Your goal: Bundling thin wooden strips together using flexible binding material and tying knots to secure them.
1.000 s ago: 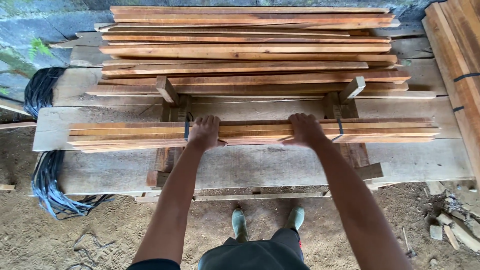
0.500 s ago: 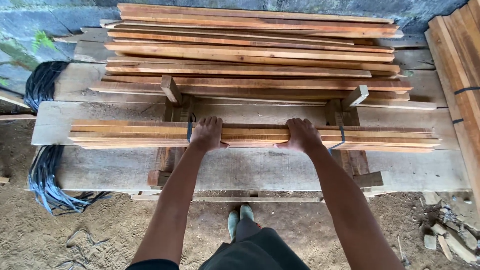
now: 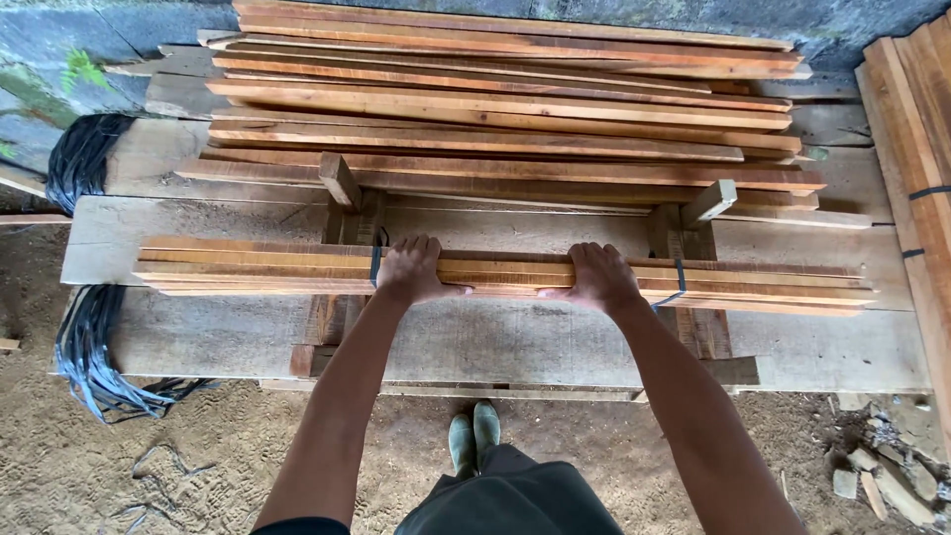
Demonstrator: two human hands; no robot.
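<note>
Wooden slat bundle [image 3: 248,269] grasped by both hands' fingers; loose slats [image 3: 495,109] apparently piled behind.

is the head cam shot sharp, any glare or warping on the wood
Head view: soft even daylight, no glare; both hands, left hand and right hand, on the strapped bundle of slats look sharp; long stacked boards bow slightly near the frame edges, wide-lens distortion.

No packages, labels (nor screens)

Bare forearms, no sleeves showing; dark grey shorts [image 3: 515,500]; pale green rubber boots [image 3: 473,429] just above the shorts.
</note>
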